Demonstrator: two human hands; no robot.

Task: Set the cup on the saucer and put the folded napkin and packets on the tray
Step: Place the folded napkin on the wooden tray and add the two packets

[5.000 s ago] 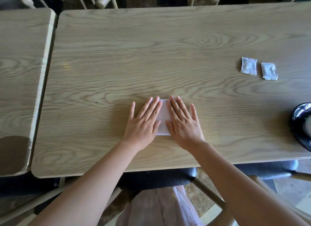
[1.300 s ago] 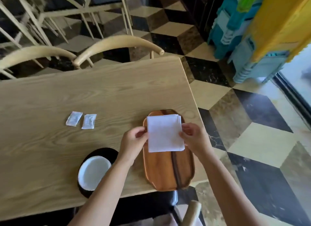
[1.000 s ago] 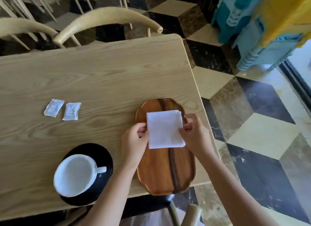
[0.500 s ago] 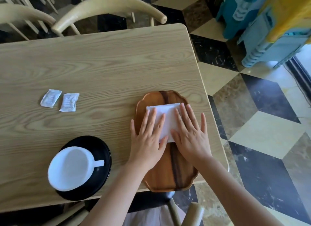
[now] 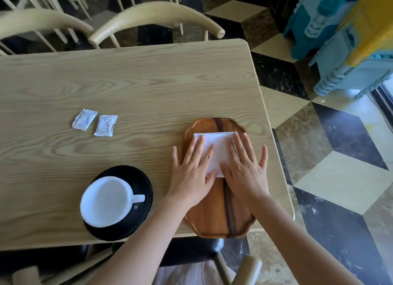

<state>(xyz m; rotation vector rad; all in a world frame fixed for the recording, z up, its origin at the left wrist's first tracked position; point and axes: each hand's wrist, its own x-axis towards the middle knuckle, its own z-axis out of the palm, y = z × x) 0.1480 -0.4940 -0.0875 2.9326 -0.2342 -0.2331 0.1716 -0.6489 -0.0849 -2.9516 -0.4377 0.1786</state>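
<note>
A folded white napkin point(image 5: 217, 148) lies on the far half of a brown wooden tray point(image 5: 212, 216) near the table's right end. My left hand point(image 5: 192, 174) and my right hand point(image 5: 244, 168) rest flat on the napkin, fingers spread, pressing it down. A white cup point(image 5: 106, 200) stands on a black saucer point(image 5: 144, 187) to the left of the tray, its handle pointing right. Two white packets point(image 5: 84, 119) point(image 5: 105, 125) lie side by side on the bare table, farther back and to the left.
The wooden table point(image 5: 148, 83) ends just right of the tray, with a checkered floor point(image 5: 340, 178) beyond. Curved chair backs point(image 5: 157, 15) stand along the far edge. Blue and yellow plastic furniture point(image 5: 348, 36) is at the upper right.
Both hands carried the napkin from the table to the tray, laid it down and flattened onto it. Since half a second ago they stay pressed flat on it.
</note>
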